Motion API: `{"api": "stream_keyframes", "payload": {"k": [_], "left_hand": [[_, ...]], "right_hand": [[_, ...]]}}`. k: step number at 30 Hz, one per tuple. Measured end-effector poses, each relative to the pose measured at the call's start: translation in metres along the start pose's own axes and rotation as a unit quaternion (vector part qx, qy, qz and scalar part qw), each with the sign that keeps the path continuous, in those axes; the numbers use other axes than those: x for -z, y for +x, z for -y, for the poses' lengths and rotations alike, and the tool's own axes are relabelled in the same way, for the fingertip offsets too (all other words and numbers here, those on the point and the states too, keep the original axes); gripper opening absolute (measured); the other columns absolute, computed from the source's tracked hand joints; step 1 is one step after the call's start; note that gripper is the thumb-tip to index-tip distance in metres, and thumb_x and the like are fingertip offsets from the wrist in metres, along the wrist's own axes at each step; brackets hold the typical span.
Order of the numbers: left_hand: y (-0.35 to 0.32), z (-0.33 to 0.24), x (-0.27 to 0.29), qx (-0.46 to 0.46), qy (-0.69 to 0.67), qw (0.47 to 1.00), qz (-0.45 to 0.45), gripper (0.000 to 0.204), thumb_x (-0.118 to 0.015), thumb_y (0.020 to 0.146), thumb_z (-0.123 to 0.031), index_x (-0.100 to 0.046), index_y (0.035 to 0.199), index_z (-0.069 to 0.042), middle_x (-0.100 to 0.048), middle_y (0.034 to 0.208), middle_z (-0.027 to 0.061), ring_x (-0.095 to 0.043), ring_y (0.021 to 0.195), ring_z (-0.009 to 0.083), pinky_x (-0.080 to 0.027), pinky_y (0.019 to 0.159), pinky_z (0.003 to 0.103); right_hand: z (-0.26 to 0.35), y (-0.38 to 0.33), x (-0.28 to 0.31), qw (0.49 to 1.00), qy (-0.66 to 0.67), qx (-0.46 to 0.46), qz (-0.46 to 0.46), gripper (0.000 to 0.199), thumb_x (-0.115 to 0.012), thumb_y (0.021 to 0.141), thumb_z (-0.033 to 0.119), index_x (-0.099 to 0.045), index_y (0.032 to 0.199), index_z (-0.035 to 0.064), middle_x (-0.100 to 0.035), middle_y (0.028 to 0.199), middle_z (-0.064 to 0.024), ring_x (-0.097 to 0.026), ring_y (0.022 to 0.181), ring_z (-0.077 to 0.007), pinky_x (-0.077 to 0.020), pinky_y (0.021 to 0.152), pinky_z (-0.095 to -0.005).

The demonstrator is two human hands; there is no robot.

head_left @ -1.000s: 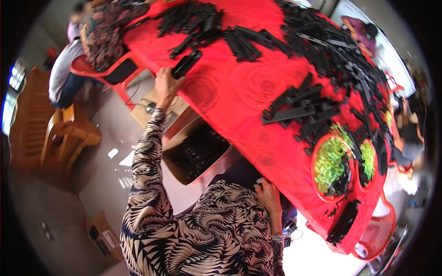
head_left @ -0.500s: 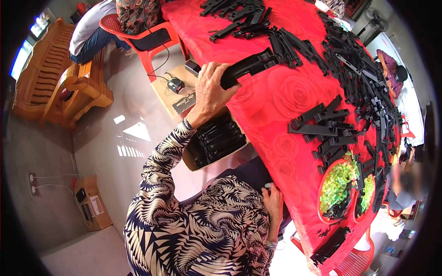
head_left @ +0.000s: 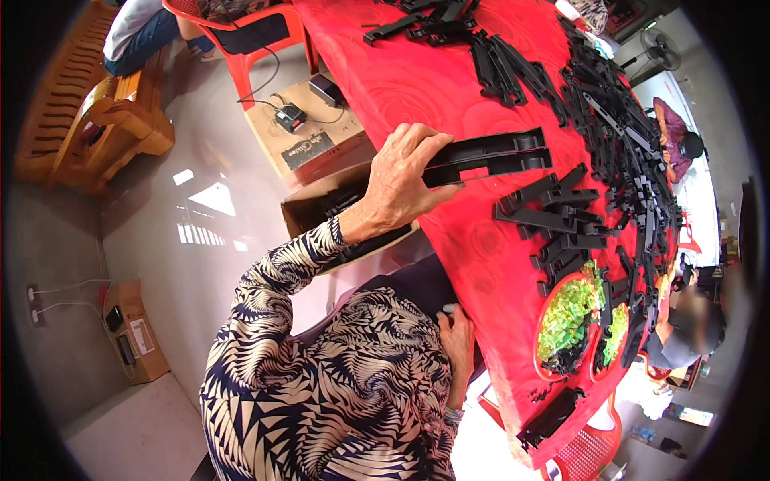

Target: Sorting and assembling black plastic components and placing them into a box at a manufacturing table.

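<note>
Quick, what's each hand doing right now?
Left hand: closed, holding a long black plastic part.
Right hand: can't tell if it's open or closed.

Bright light is washing over the red tabletop (head_left: 457, 216), patches of light (head_left: 213, 199) are glaring on the grey floor (head_left: 156, 240), and a lower area (head_left: 480, 449) is burning out to white. The left hand (head_left: 399, 180) is showing sharply; piled black pieces (head_left: 622, 120) are losing detail. Toward the dark rim, the wooden bench (head_left: 120, 132) is curving and a person's head (head_left: 695, 319) is blurring.

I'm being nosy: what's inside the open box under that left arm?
Black parts show inside the box. The left hand and sleeve hide its middle; its bottom can't be seen.
</note>
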State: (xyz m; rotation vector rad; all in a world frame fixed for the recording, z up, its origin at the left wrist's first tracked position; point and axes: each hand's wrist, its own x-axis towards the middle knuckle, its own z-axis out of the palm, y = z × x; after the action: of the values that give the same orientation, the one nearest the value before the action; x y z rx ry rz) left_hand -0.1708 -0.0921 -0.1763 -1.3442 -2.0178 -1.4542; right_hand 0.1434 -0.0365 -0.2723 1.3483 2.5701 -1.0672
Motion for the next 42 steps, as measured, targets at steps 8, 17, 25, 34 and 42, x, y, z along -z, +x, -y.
{"api": "stream_keyframes", "payload": {"k": [8,17,25,34,42], "left_hand": [[-0.013,-0.020,-0.020,0.013,-0.090,0.995,0.030,0.063,-0.087,0.061,-0.021,-0.062,0.115,-0.001,-0.060,0.100,0.0123,-0.059,0.090,0.0305,-0.049,0.078,0.039],[-0.033,-0.047,-0.048,0.037,-0.154,0.985,0.075,0.063,-0.088,0.063,-0.024,-0.062,0.116,-0.002,-0.060,0.100,0.0120,-0.063,0.085,0.0293,-0.053,0.071,0.037],[-0.054,-0.065,-0.061,0.054,-0.202,0.965,0.157,0.063,-0.086,0.063,-0.027,-0.060,0.116,-0.004,-0.059,0.102,0.0111,-0.065,0.085,0.0331,-0.054,0.069,0.043],[-0.070,-0.088,-0.072,0.090,-0.254,0.939,0.214,0.057,-0.086,0.064,-0.024,-0.060,0.111,-0.003,-0.058,0.101,0.0123,-0.065,0.084,0.0356,-0.053,0.069,0.044],[-0.072,-0.088,-0.068,0.088,-0.256,0.916,0.297,0.062,-0.084,0.075,-0.024,-0.057,0.126,0.000,-0.063,0.115,0.0160,-0.067,0.097,0.0310,-0.054,0.079,0.036]], "right_hand": [[-0.005,0.003,-0.008,1.000,0.008,-0.003,0.000,0.032,-0.061,0.091,0.023,-0.061,0.110,-0.0018,-0.067,0.086,-0.0258,-0.063,0.085,-0.0443,-0.0472,0.077,-0.0489],[-0.007,-0.004,-0.006,0.999,0.025,0.032,-0.031,0.028,-0.063,0.090,0.020,-0.061,0.107,-0.0028,-0.065,0.088,-0.0268,-0.062,0.087,-0.0442,-0.0481,0.077,-0.0477],[0.056,-0.037,0.069,0.917,0.335,0.071,-0.207,0.028,-0.064,0.091,0.000,-0.060,0.119,-0.0023,-0.068,0.095,-0.0115,-0.065,0.077,-0.0150,-0.0563,0.067,-0.0276],[0.065,0.010,0.096,0.875,0.407,0.066,-0.254,0.051,-0.069,0.092,0.010,-0.043,0.134,-0.0013,-0.062,0.117,-0.0147,-0.064,0.100,-0.0206,-0.0526,0.087,-0.0313],[0.051,0.025,0.087,0.844,0.466,0.054,-0.258,0.037,-0.066,0.092,0.004,-0.054,0.127,-0.0009,-0.066,0.110,-0.0111,-0.064,0.089,-0.0157,-0.0544,0.075,-0.0291]]}}
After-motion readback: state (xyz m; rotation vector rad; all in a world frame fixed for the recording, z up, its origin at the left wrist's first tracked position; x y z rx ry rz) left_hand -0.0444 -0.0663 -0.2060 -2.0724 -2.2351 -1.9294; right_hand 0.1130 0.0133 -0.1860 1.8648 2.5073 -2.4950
